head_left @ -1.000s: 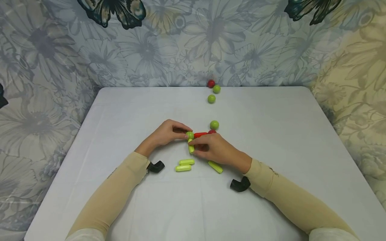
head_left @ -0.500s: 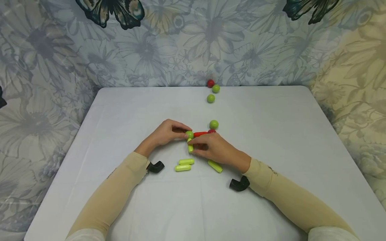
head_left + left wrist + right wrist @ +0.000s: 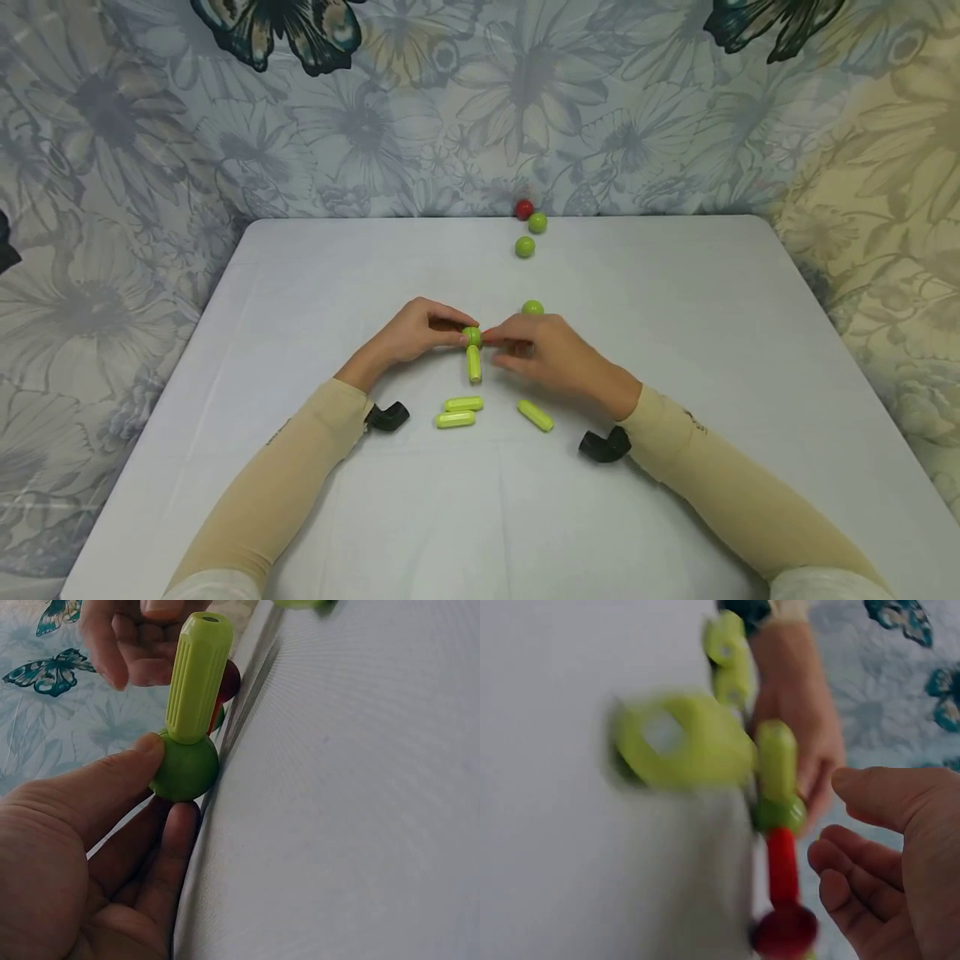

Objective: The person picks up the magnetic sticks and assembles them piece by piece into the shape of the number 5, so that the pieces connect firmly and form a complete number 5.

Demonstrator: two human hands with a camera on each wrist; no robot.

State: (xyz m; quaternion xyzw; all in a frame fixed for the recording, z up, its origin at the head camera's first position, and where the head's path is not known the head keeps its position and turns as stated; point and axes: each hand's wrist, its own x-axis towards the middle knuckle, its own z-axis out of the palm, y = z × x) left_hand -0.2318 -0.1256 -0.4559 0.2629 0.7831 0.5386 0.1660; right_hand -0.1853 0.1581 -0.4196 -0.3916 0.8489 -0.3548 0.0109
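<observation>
My left hand [image 3: 420,333] pinches a green ball [image 3: 185,769] between thumb and fingers. A yellow-green ribbed rod [image 3: 199,679] is joined to this ball and points toward me in the head view. From the same ball a red rod [image 3: 783,866] runs to a dark red ball [image 3: 784,931], which the right hand covers in the head view. My right hand [image 3: 558,358] hovers just right of the yellow-green rod, fingers loosely bent, holding nothing. In the right wrist view its fingertips are apart from the red rod.
Loose yellow-green rods lie nearer me: a pair [image 3: 459,412] side by side and a single one [image 3: 535,415]. One green ball [image 3: 532,307] sits just behind the right hand. Farther back are two green balls [image 3: 525,247] and a red ball [image 3: 523,209] at the table's far edge.
My right hand has let go of the yellow-green rod and shifted right and slightly away from me. The left hand keeps its pinch on the green ball.
</observation>
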